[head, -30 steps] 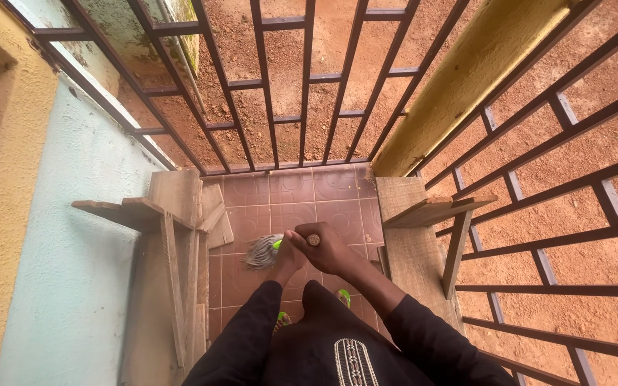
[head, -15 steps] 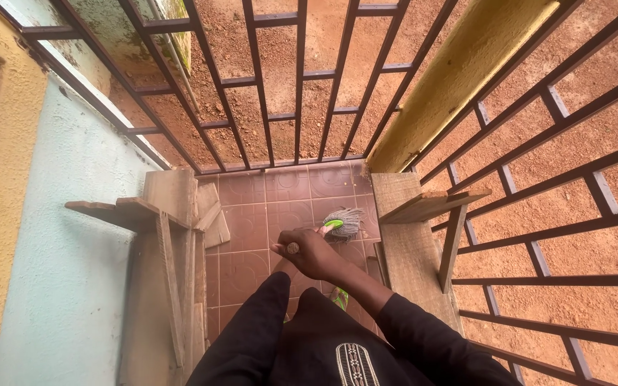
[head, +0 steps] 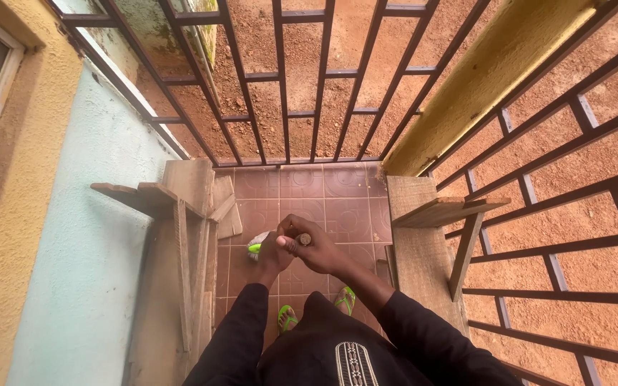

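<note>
Looking straight down, you've got both hands bunched together above the tiled floor (head: 337, 189). Your right hand (head: 321, 248) is clenched over the top end of a wooden handle (head: 303, 239), whose stub pokes out between your fingers. Your left hand (head: 275, 254) is wrapped around the same stick just below, touching the right. So both hands are grasping the broom (head: 258, 244).

The broom's long axis runs down and away from you towards the left; its green-and-whitish head (head: 255, 244) peeks out past your left hand, low over the floor near the left wooden bench (head: 180, 196). The handle end is up at your hands, the head points left. Whether the bristles touch the tiles, I can't tell.

No containers anywhere in view.

Below your hands, your feet in green sandals (head: 287, 317) stand on the floor, one each side of your dark garment. A second wooden bench (head: 438, 211) sits on the right, just beside the metal railing (head: 538, 214). More railing bars cross ahead of you, with red earth (head: 302, 78) beyond. A pale blue wall (head: 87, 236) runs down the left.
</note>
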